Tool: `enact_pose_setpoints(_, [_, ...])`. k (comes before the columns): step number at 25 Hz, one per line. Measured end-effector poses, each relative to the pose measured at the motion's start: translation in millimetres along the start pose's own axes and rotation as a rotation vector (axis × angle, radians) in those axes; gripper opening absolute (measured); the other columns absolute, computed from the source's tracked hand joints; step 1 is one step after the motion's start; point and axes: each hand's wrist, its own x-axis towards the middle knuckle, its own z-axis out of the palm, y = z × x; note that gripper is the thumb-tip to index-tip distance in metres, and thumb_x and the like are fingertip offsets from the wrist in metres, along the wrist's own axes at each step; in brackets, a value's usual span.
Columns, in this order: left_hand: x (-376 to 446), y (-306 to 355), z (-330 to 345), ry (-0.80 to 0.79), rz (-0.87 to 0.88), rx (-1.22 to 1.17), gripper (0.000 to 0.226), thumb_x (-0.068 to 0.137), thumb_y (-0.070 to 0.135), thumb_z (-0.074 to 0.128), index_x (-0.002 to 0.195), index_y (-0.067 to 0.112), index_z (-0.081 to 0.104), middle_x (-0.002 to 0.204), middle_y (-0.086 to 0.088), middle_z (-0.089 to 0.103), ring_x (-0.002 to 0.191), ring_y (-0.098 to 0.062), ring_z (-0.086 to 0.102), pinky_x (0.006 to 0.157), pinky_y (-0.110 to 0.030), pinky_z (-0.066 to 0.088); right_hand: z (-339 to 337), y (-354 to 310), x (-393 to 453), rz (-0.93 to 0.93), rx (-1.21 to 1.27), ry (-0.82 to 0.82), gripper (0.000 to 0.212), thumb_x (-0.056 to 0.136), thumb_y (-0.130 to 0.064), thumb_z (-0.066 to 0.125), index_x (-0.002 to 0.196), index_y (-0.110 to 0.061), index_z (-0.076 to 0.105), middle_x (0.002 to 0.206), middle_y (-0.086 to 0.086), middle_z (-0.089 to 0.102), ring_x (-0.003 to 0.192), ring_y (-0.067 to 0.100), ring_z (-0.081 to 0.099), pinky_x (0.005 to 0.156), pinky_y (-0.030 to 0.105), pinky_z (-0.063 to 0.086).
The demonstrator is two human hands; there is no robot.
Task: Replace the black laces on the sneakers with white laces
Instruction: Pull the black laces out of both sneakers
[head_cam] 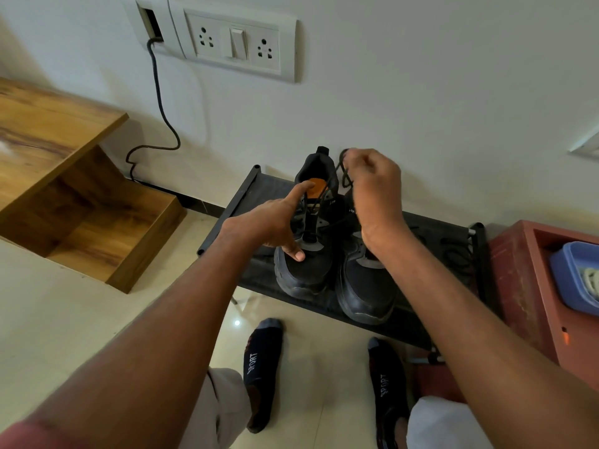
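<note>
The left hand [275, 226] presses on the left shoe [309, 234] to keep it still, fingers spread. The right hand [372, 183] pinches the black lace [343, 170] above that shoe, pulling it out.

left sock [259, 367]: "SPORT" | right sock [387, 384]: "SPORT" | sneaker marks: unreadable
</note>
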Motion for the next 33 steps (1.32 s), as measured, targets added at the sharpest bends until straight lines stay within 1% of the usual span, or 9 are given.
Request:
enact_pose_setpoints(2, [0.3, -0.9, -0.1, -0.003, 0.001, -0.003, 0.146, 0.067, 0.023, 0.098, 0.157, 0.050, -0.013, 0.152, -0.018, 0.049, 0.140, -0.043, 0.047, 0.111, -0.061, 0.042, 2.8, -5.5, -5.5, 0.159, 0.267, -0.067, 0.025, 0.109, -0.021, 0.045, 0.089, -0.011, 0.058, 0.084, 0.013, 0.067, 0.074, 0.023, 0.068, 0.072, 0.033, 0.053])
enact_pose_setpoints(6, [1.4, 1.0, -0.3, -0.015, -0.005, 0.004, 0.145, 0.067, 0.022, 0.098, 0.159, 0.048, -0.012, 0.150, -0.018, 0.051, 0.138, -0.042, 0.048, 0.111, -0.060, 0.042, 3.9, 27.4, -18.3, -0.123, -0.967, -0.355, 0.029, 0.101, -0.040, 0.067, 0.115, -0.016, 0.061, 0.101, 0.001, 0.066, 0.086, 0.017, 0.065, 0.082, 0.042, 0.054])
enact_pose_setpoints(8, [1.8, 1.4, -0.4, -0.017, -0.005, 0.001, 0.146, 0.067, 0.021, 0.098, 0.159, 0.049, -0.012, 0.150, -0.017, 0.051, 0.138, -0.042, 0.049, 0.111, -0.059, 0.043, 5.1, 34.0, -22.4, -0.186, -1.257, -0.390, 0.033, 0.097, -0.037, 0.073, 0.120, -0.015, 0.065, 0.113, 0.005, 0.061, 0.099, 0.025, 0.064, 0.090, 0.047, 0.054])
enact_pose_setpoints(10, [1.6, 0.7, 0.0, -0.013, -0.003, -0.005, 0.145, 0.067, 0.021, 0.098, 0.158, 0.050, -0.011, 0.148, -0.018, 0.052, 0.137, -0.042, 0.050, 0.110, -0.059, 0.043, 4.5, 34.3, -17.9, -0.197, -1.222, -0.336, 0.022, 0.097, -0.034, 0.073, 0.105, -0.013, 0.073, 0.108, 0.005, 0.060, 0.092, 0.023, 0.063, 0.086, 0.042, 0.055])
enact_pose_setpoints(15, [3.7, -0.4, 1.1, -0.008, 0.001, -0.007, 0.143, 0.068, 0.022, 0.097, 0.158, 0.051, -0.010, 0.152, -0.019, 0.050, 0.140, -0.043, 0.048, 0.110, -0.059, 0.042, 0.6, 15.5, -0.9, -0.103, -0.420, -0.011, 0.021, 0.106, -0.020, 0.056, 0.090, -0.010, 0.066, 0.109, 0.004, 0.053, 0.088, 0.002, 0.054, 0.076, 0.006, 0.038])
enact_pose_setpoints(20, [7.4, 1.1, -1.9, 0.014, 0.053, 0.025, 0.133, 0.068, 0.028, 0.097, 0.160, 0.048, 0.004, 0.151, -0.014, 0.046, 0.139, -0.040, 0.046, 0.110, -0.057, 0.042, -14.1, 19.9, 3.4, -0.209, -0.704, -0.050, 0.028, 0.096, -0.026, 0.063, 0.072, -0.013, 0.059, 0.076, 0.001, 0.062, 0.064, 0.013, 0.056, 0.063, 0.030, 0.052])
enact_pose_setpoints(26, [4.5, 14.9, -2.4, 0.018, 0.131, 0.057, 0.058, 0.083, 0.041, 0.084, 0.135, 0.022, 0.065, 0.119, 0.000, 0.065, 0.116, -0.025, 0.059, 0.090, -0.035, 0.045, -42.2, 3.9, -4.5, -0.213, -1.020, -0.352, 0.073, 0.104, -0.066, 0.041, 0.059, -0.012, 0.059, 0.055, 0.005, 0.060, 0.048, 0.023, 0.057, 0.055, 0.034, 0.053])
enact_pose_setpoints(30, [11.5, 11.9, 0.3, 0.005, 0.123, -0.051, 0.023, 0.084, 0.029, 0.086, 0.099, 0.017, 0.075, 0.084, 0.005, 0.065, 0.087, -0.018, 0.064, 0.069, -0.027, 0.044, -45.9, 3.9, -7.3, -0.285, -1.113, -0.395, 0.021, 0.096, -0.045, 0.071, 0.093, -0.024, 0.069, 0.095, -0.004, 0.064, 0.090, 0.019, 0.064, 0.080, 0.038, 0.053])
enact_pose_setpoints(33, [13.0, 8.8, 1.5, -0.027, 0.086, -0.217, 0.014, 0.086, 0.020, 0.084, 0.092, 0.012, 0.074, 0.078, 0.002, 0.066, 0.073, -0.012, 0.061, 0.065, -0.025, 0.045, -36.6, 11.3, -14.4, -0.299, -1.189, -0.574, 0.071, 0.083, -0.058, 0.079, 0.144, -0.035, 0.050, 0.140, -0.002, 0.049, 0.132, 0.024, 0.045, 0.106, 0.052, 0.041])
